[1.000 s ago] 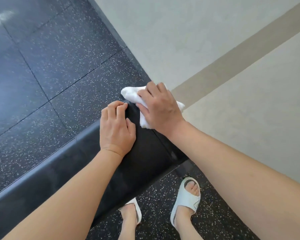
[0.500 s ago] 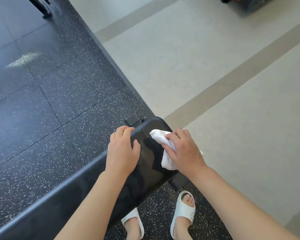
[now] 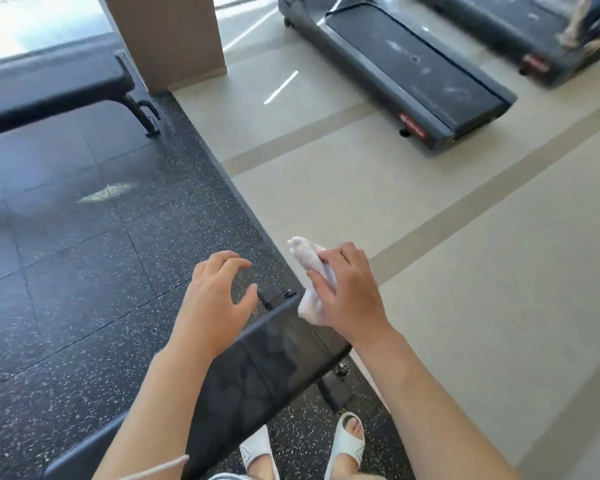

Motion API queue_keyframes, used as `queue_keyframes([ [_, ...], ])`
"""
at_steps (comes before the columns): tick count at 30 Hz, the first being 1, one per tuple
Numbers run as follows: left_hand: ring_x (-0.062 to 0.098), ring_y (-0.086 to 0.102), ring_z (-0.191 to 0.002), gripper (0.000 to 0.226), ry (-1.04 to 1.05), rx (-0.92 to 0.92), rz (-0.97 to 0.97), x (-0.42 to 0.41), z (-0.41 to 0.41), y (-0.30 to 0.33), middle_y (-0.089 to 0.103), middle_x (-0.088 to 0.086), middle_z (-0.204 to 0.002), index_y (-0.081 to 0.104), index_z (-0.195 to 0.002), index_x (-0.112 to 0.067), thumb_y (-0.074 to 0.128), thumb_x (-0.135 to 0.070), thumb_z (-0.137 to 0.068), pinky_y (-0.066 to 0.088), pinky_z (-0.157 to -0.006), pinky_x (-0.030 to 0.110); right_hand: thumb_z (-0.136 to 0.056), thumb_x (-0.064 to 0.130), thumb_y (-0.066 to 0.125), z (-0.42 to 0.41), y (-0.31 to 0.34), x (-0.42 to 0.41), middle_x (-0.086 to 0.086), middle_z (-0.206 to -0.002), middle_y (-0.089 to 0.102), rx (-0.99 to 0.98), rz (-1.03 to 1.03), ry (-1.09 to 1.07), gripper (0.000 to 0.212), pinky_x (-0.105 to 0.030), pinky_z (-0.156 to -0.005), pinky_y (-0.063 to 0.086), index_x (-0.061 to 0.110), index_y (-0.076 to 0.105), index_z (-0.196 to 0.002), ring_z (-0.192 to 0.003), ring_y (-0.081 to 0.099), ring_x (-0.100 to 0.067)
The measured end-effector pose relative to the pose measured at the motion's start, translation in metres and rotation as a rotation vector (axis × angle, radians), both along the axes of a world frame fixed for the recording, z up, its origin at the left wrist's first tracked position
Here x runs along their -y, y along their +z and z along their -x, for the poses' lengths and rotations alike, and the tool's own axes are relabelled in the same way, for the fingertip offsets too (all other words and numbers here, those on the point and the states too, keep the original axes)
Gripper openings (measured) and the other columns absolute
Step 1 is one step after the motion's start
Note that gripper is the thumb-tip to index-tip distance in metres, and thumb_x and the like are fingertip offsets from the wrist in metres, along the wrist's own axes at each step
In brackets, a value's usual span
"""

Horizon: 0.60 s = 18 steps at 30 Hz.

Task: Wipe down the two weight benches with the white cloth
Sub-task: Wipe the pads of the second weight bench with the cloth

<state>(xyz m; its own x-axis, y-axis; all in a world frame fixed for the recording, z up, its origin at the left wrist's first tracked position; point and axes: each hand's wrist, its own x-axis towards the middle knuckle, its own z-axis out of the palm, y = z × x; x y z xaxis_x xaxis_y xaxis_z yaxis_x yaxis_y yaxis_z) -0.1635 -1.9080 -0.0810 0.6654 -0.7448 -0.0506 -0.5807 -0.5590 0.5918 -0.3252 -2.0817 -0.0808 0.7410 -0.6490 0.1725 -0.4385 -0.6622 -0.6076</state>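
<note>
The right hand (image 3: 347,292) grips the bunched white cloth (image 3: 309,271), fingers curled over it, at the far end of the near weight bench (image 3: 274,355); the cloth hangs just past the pad's end edge, and contact with the pad cannot be confirmed. The left hand (image 3: 215,292) hovers above the bench's left edge, fingers spread and loosely bent, holding nothing. Risk, as judged: the end face and edges of this surface may be missed if the cloth leaves the pad here, and the bunched cloth offers little wiping area. The second weight bench (image 3: 49,81) stands well apart at upper left, on the dark speckled rubber flooring (image 3: 84,254); nothing lies on the floor between the two. A bracket (image 3: 272,294) projects at the near bench's end, where the cloth could snag. Bench legs near the sandalled feet (image 3: 347,441) present a trip hazard. A pillar (image 3: 167,36) stands beside the second bench, and treadmills (image 3: 413,71) stand on the pale floor beyond.
</note>
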Motion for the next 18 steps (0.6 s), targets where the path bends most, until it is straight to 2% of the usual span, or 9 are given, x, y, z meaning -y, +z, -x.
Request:
queue_keyframes([
  [7, 0.020, 0.039, -0.141, 0.048, -0.038, 0.043, 0.083, -0.029, -0.007, 0.109, 0.048, -0.009, -0.151, 0.057, -0.143, -0.027, 0.067, -0.040, -0.099, 0.036, -0.120, 0.044, -0.100, 0.030, 0.067, 0.003, 0.109, -0.020, -0.002, -0.109, 0.054, 0.044, 0.096, -0.035, 0.024, -0.029, -0.086, 0.044, 0.013, 0.067, -0.116, -0.100, 0.048, -0.021],
  [14, 0.017, 0.035, -0.144, 0.053, -0.002, 0.093, 0.122, -0.044, -0.017, 0.172, 0.046, -0.010, -0.154, 0.053, -0.149, -0.026, 0.065, -0.043, -0.100, 0.035, -0.120, 0.042, -0.100, 0.030, 0.065, -0.002, 0.179, -0.025, -0.002, -0.108, 0.056, 0.109, 0.190, -0.003, 0.021, -0.031, -0.087, 0.045, 0.013, 0.067, -0.114, -0.098, 0.048, -0.020],
  [18, 0.016, 0.035, -0.145, 0.052, 0.010, 0.122, 0.152, -0.035, -0.009, 0.198, 0.045, -0.010, -0.154, 0.054, -0.148, -0.026, 0.065, -0.043, -0.101, 0.035, -0.119, 0.042, -0.101, 0.030, 0.066, 0.007, 0.202, -0.016, 0.000, -0.108, 0.056, 0.149, 0.214, -0.009, 0.019, -0.026, -0.086, 0.042, 0.015, 0.066, -0.113, -0.097, 0.046, -0.016],
])
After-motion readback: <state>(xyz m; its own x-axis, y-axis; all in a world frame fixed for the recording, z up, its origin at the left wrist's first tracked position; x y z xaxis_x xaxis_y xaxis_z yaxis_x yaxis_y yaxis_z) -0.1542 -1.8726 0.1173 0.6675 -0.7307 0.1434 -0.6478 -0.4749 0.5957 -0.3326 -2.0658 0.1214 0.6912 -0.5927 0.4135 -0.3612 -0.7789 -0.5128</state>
